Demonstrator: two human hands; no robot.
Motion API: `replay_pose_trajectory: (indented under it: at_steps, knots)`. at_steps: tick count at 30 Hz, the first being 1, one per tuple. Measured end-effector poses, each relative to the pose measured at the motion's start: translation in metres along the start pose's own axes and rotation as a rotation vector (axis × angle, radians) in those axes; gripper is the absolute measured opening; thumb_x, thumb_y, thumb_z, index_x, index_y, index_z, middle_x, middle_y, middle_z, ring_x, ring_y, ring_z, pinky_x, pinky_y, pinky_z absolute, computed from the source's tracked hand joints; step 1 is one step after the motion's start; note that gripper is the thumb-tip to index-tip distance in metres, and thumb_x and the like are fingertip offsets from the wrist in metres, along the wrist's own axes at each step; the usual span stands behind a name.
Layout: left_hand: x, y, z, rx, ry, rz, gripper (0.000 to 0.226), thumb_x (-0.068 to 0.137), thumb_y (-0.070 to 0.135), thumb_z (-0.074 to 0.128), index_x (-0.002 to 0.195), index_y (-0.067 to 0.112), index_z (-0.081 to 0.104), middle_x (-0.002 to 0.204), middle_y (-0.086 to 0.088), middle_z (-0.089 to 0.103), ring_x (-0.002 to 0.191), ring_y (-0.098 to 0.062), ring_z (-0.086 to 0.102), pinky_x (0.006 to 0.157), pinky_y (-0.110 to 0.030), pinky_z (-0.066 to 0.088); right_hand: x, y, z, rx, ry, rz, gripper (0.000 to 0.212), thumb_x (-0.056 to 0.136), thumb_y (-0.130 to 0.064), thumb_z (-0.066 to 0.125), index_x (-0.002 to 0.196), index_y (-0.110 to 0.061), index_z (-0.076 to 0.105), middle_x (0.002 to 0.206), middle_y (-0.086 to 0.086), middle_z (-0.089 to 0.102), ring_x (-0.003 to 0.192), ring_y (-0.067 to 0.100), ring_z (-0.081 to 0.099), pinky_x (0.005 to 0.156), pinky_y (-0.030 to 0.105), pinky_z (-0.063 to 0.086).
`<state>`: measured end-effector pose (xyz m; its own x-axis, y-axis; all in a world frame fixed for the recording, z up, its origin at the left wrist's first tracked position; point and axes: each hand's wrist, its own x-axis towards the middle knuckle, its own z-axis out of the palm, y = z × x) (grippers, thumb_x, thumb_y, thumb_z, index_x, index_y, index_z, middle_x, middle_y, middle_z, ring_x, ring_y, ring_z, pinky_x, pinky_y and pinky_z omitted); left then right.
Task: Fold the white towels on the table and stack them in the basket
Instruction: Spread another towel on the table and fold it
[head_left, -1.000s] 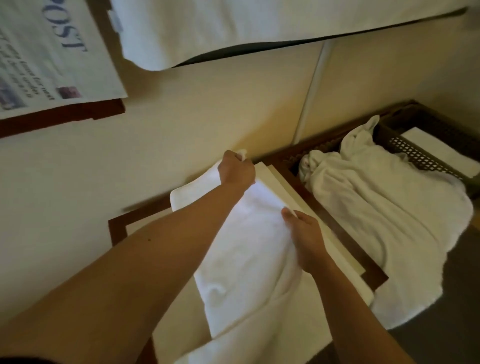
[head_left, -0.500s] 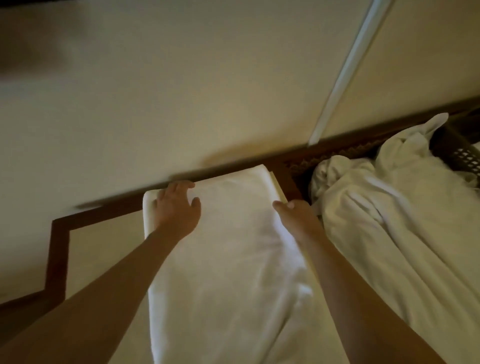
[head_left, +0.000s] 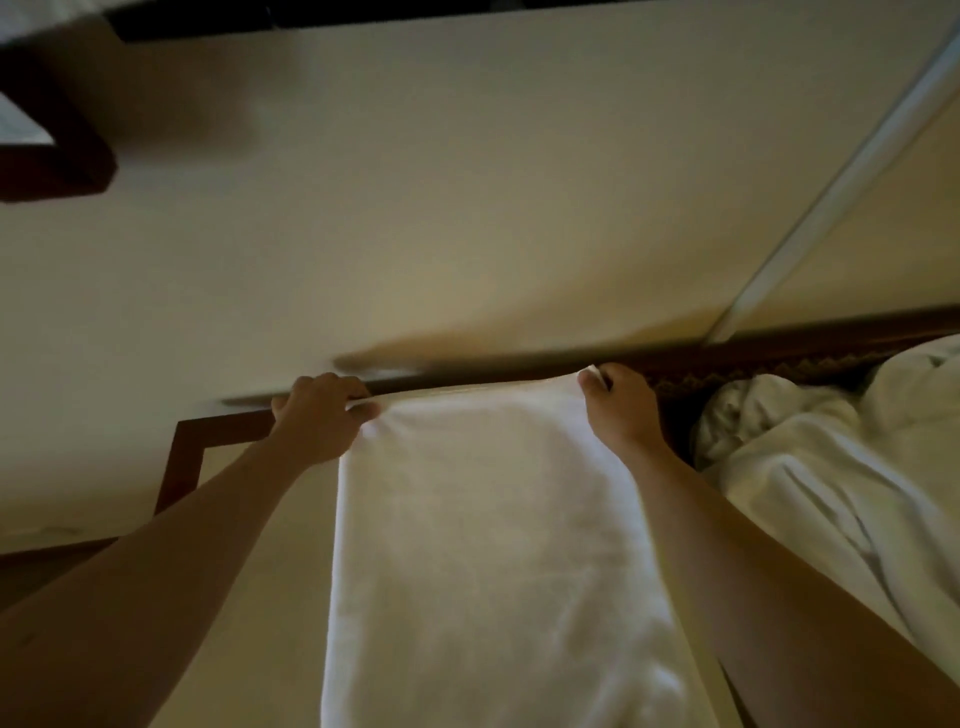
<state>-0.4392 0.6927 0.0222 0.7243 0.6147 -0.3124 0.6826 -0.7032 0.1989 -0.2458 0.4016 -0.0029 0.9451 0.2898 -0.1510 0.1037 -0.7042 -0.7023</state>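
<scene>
Both hands (apparently pinching) on towel corners

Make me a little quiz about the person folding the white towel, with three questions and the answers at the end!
1. True or false: both hands grip the far corners of the towel.
2. Which lies to the right of the towel being folded? A) a red ball B) a crumpled pile of white towels C) a cup
3. Fill in: the towel lies on the ____.

Key:
1. True: the left hand and right hand each pinch a corner.
2. B
3. table
</scene>
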Motion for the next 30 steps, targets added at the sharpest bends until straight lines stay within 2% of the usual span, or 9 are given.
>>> replay_pose_trajectory:
  at_steps: [3,7,11,14,17,19,22,25,30]
  knots:
    - [0.010,-0.012,-0.002,-0.046,-0.022,-0.056,0.027,0.099,0.054,0.055,0.121,0.041,0.065,0.123,0.001,0.066,0.127,-0.028,0.049,0.101,-0.046,0.040,0.003,0.003,0.005,-0.084,0.042,-0.040,0.036,0.104,-0.033,0.056,0.071,-0.017,0.051,0.067,-0.007,0.048,0.071,0.021,0.046,0.067,0.031,0.030]
    - [0.018,-0.007,0.005,0.021,-0.071,-0.112,0.034,0.102,0.052,0.046,0.131,0.040,0.060,0.137,-0.005,0.054,0.129,-0.033,0.046,0.102,-0.049,0.043,0.005,0.006,0.014,-0.102,0.129,-0.089,0.036,0.103,-0.035,0.056,0.073,-0.015,0.053,0.067,-0.003,0.053,0.071,0.026,0.056,0.063,0.032,0.036]
    - [0.001,0.009,0.021,-0.038,0.128,-0.141,0.031,0.102,0.035,0.054,0.131,0.027,0.059,0.135,-0.011,0.050,0.125,-0.039,0.047,0.100,-0.052,0.040,0.009,0.008,0.019,-0.221,0.158,-0.151,0.032,0.105,-0.038,0.052,0.098,-0.010,0.064,0.098,0.012,0.066,0.091,0.035,0.064,0.072,0.040,0.050]
    - [-0.055,0.027,0.058,-0.013,0.364,0.174,0.044,0.096,0.028,0.062,0.138,0.019,0.055,0.147,-0.015,0.047,0.137,-0.043,0.043,0.111,-0.057,0.036,0.001,0.006,0.014,-0.231,0.194,-0.085,0.033,0.105,-0.036,0.053,0.122,-0.009,0.060,0.123,0.017,0.058,0.109,0.040,0.059,0.086,0.047,0.049]
    - [-0.091,0.044,0.092,0.067,0.191,0.401,0.058,0.104,0.050,0.036,0.158,0.029,0.030,0.171,-0.007,0.012,0.158,-0.032,0.008,0.126,-0.057,0.011,-0.035,0.000,0.021,-0.429,0.241,-0.277,0.045,0.102,-0.037,0.048,0.142,-0.016,0.050,0.146,0.017,0.047,0.132,0.040,0.046,0.100,0.056,0.041]
    - [-0.090,0.045,0.103,0.065,0.093,0.360,0.065,0.103,0.060,0.019,0.162,0.035,0.012,0.172,0.000,-0.008,0.158,-0.026,-0.011,0.126,-0.056,0.000,-0.059,-0.004,0.035,-0.550,-0.018,-0.459,0.062,0.102,-0.049,0.031,0.158,-0.023,0.029,0.167,0.009,0.022,0.154,0.033,0.020,0.118,0.060,0.022]
    - [-0.076,0.028,0.104,0.093,0.109,0.290,0.071,0.100,0.069,0.012,0.163,0.039,-0.001,0.171,0.005,-0.016,0.157,-0.022,-0.014,0.127,-0.049,-0.005,-0.060,0.012,0.041,-0.704,-0.279,-0.445,0.070,0.100,-0.066,0.006,0.162,-0.035,-0.004,0.171,-0.006,-0.013,0.157,0.023,-0.016,0.123,0.059,-0.005]
    - [-0.065,0.008,0.095,0.095,0.103,0.140,0.072,0.100,0.068,0.011,0.163,0.034,-0.003,0.171,0.005,-0.015,0.158,-0.024,-0.010,0.125,-0.050,-0.005,-0.035,0.021,0.032,-0.727,-0.251,-0.359,0.066,0.103,-0.061,0.009,0.163,-0.035,-0.003,0.171,-0.011,-0.013,0.157,0.022,-0.016,0.120,0.065,-0.008]
    - [-0.072,-0.013,0.078,0.029,0.051,-0.163,0.081,0.100,0.066,0.011,0.164,0.019,-0.003,0.172,-0.006,-0.010,0.157,-0.035,-0.006,0.124,-0.061,-0.003,-0.017,0.016,0.007,-0.618,-0.150,0.047,0.066,0.105,-0.056,0.010,0.164,-0.027,-0.002,0.171,-0.008,-0.015,0.156,0.034,-0.017,0.115,0.075,-0.007]
